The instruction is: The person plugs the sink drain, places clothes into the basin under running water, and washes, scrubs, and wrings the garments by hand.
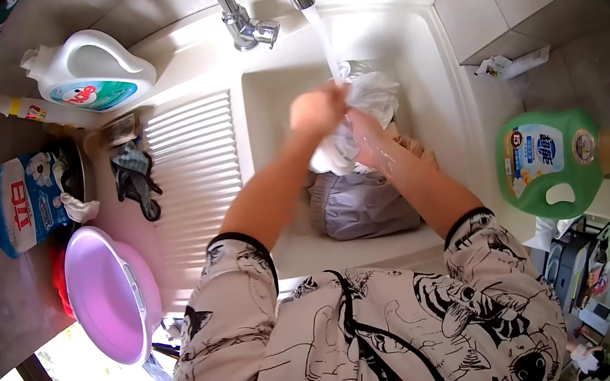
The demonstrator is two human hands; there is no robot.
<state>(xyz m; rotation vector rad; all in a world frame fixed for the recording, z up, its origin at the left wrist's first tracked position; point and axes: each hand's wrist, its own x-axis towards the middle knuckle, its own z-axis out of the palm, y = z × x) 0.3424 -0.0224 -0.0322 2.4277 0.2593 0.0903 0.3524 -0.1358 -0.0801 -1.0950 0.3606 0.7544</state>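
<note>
Both hands are busy in the sink basin (261, 122): left hand (318, 112) looks closed on white cloth (372, 97) right by the water stream (324, 42), right hand (369, 133) looks clamped on it too. Motion blur hides the fingertips, so don't quote me on the exact grip. The white cloth is in the upper middle of the basin, just above a grey garment (362, 205) and beside some brown fabric (414, 147).

My worry? Splashback. The stream comes down right at the hands, and there are already drops on the right forearm (400, 164), so the patterned sleeves (240, 259) could get soaked. Wet cloth is also slippery, so a loose grip could drop it onto the grey garment. If the brown stuff bleeds dye, the white cloth could pick up a tint. And if fabric covers the drain (can't see it), water could back up. The purple tub (104, 299) left of the basin looks tilted; a stray elbow might knock it.
</note>
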